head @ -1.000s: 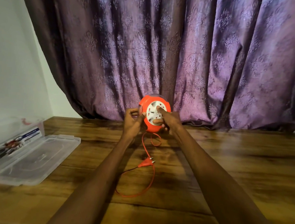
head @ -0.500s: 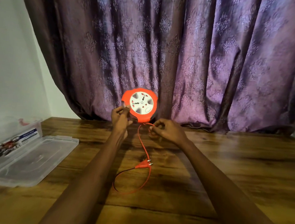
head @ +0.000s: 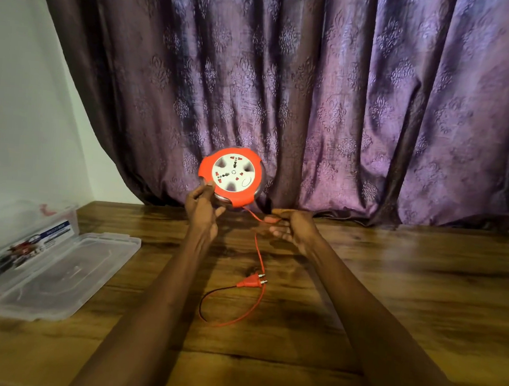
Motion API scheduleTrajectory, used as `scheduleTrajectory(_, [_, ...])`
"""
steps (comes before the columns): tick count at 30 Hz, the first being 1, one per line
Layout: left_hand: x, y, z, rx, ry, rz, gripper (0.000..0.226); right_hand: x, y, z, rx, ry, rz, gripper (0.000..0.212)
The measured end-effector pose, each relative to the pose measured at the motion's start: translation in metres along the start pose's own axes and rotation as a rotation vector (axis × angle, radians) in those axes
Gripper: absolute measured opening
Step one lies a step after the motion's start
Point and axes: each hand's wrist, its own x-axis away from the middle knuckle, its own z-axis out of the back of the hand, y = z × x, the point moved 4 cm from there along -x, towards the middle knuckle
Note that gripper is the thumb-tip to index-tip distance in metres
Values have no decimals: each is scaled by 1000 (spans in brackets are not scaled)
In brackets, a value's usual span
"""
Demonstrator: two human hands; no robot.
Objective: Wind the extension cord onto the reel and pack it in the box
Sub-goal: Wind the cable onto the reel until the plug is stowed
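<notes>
With your left hand (head: 202, 211) pinching the reel (head: 231, 175) by its lower edge above the bench (head: 391, 295), keep your right hand's (head: 293, 229) fingers lightly closed on the cord (head: 256, 248) just beside it (plug (head: 251, 281) lies below), feeding slack evenly.

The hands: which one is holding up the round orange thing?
The left hand grips the orange reel by its edge, up in the air. The right hand only holds the cord.
</notes>
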Motion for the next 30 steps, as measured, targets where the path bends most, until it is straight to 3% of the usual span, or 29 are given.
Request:
scheduleTrajectory(3, [-1, 5, 0, 24, 9, -7, 21, 8, 2, 4, 126, -103, -36, 21])
scheduleTrajectory(5, [-3, 7, 2, 28, 16, -15, 15, 6, 4, 10, 328, -171, 36, 16])
scheduleTrajectory(9, [-4, 7, 7, 18, 21, -29, 13, 1, 1, 16, 1166, -160, 476, 36])
scheduleTrajectory(11, [-2, 6, 7, -3, 15, -33, 18, 9, -2, 8, 1410, -102, 634, 33])
scheduleTrajectory(14, [2, 5, 10, -68, 8, -33, 16, 16, 7, -12, 1368, -293, 686, 15])
scheduleTrajectory(16, [1, 4, 15, -101, 1, -25, 17, 12, 16, -16, 1185, -386, 578, 22])
scheduleTrajectory(19, [-4, 3, 24, -156, -24, -25, 15, 3, 4, -8, 925, -195, 620, 18])
scheduleTrajectory(21, [-6, 5, 27, -222, -40, -35, 10, 1, -12, -6, 916, -61, 745, 12])
scheduleTrajectory(26, [-6, 8, 21, -317, -138, -48, 16, 3, -51, -20, 1441, 63, 1199, 34])
scheduleTrajectory(30, [-6, 10, 12, -371, -248, -32, 26, 2, -63, -34, 1859, -92, 1243, 49])
